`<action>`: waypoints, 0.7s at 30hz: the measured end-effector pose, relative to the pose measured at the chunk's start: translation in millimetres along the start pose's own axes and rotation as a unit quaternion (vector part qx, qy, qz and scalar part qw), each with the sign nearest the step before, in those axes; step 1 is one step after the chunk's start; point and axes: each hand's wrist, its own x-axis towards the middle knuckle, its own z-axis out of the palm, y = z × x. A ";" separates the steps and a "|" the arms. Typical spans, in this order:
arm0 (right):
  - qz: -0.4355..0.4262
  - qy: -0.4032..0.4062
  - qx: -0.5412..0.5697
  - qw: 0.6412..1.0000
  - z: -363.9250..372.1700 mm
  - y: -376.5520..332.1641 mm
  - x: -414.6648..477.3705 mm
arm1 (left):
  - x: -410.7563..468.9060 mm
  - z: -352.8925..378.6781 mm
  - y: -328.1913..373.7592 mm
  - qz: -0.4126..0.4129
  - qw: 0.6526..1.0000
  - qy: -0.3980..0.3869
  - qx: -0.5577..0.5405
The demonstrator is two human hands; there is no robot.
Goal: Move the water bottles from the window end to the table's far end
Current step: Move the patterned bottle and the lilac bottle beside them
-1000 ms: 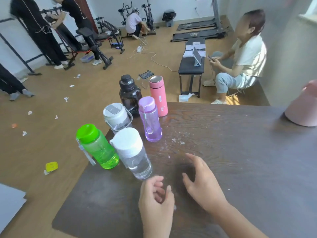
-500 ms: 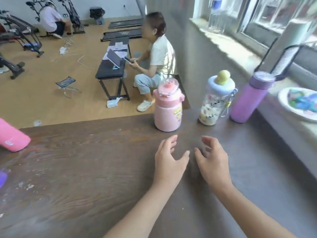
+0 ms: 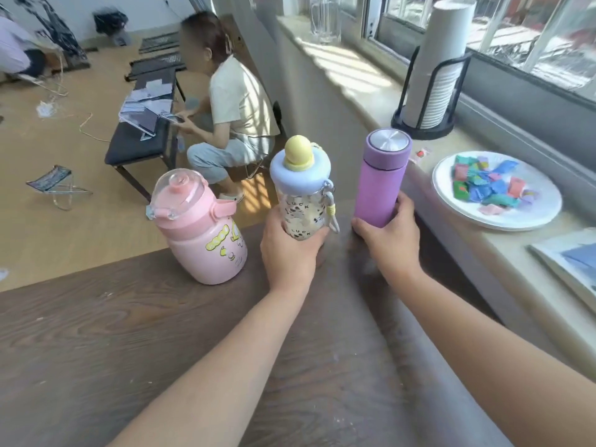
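Three bottles stand at the window end of the dark wooden table (image 3: 96, 333). My left hand (image 3: 288, 250) is wrapped around the base of a clear patterned bottle (image 3: 301, 201) with a pale blue lid and a yellow knob. My right hand (image 3: 387, 233) grips the lower part of a tall purple flask (image 3: 380, 179) with a silver cap. A squat pink bottle (image 3: 201, 233) with a clear lid and cartoon stickers stands untouched, just left of my left hand.
The window sill (image 3: 503, 253) runs along the right, carrying a white plate of coloured wrappers (image 3: 496, 191), a stack of paper cups in a black holder (image 3: 432, 75) and a booklet (image 3: 574, 262). A person (image 3: 232, 124) sits by a black bench (image 3: 142, 137) beyond the table.
My view swung from the far end's bottle group to the window end. Both hands reached forward and closed, the left on the patterned bottle, the right on the purple flask.
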 end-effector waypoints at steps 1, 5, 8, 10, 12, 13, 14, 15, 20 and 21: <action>-0.002 -0.001 -0.001 1.000 1.0 -2.6 2.9 | -0.3 -2.3 -0.3 0.000 1.000 0.001 -0.001; -0.006 0.013 -0.001 1.000 -4.4 -13.4 -8.3 | -16.9 -19.4 -1.8 0.011 1.000 -0.016 -0.016; -0.015 0.020 0.009 1.000 -9.2 -20.1 -65.9 | -45.5 -52.5 -7.1 0.011 0.998 -0.033 -0.059; -0.019 0.003 0.021 1.000 -9.2 -24.8 -117.2 | -66.5 -81.7 -15.0 0.004 0.996 -0.035 -0.088; -0.030 -0.022 0.027 0.999 -4.7 -30.0 -169.5 | -87.3 -116.9 -26.0 -0.006 0.994 -0.033 -0.106; -0.038 -0.035 0.029 0.998 0.1 -33.1 -194.4 | -97.0 -137.2 -32.3 -0.009 0.993 -0.028 -0.114; -0.043 -0.046 0.031 0.998 6.2 -36.5 -218.7 | -106.6 -159.8 -38.7 -0.011 0.993 -0.020 -0.118; -0.045 -0.058 0.032 0.997 13.8 -40.2 -243.1 | -116.2 -184.8 -44.9 -0.011 0.993 -0.013 -0.121; -0.048 -0.129 0.034 0.990 64.9 -66.5 -370.7 | -164.5 -332.1 -91.6 -0.035 0.993 0.034 -0.110; -0.049 -0.146 0.037 0.987 77.7 -72.2 -398.6 | -174.7 -363.7 -103.6 -0.044 0.992 0.046 -0.107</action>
